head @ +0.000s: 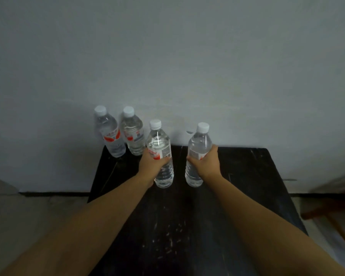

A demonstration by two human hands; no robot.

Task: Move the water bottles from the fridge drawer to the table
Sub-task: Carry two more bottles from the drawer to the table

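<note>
Here, four water bottles stand upright on a dark table [247, 176] that sits against a pale wall [167, 56]. Each bottle is clear, has a white cap and looks full of water.

The left hand [149, 164] is wrapped tight around the middle of the left held bottle [160, 154], right on its red and white label. The bottom of this bottle looks to be on the table top, but it is hard to be sure. The right hand [206, 163] is wrapped tight around the middle of the right held bottle [197, 154]. Its bottom looks to be down on the table too. The two held bottles are near each other with a small gap between them. From the middle of the table, they are at about twelve o'clock.

The far left bottle [110, 134] and the second bottle [132, 134] stand just beside each other, at about ten o'clock from the left hand, in the back left corner of the table, close to the wall. No hand is on them.

Both bare arms reach forward over the table. The table top has pale scratches and specks at six o'clock, near the person.
</note>
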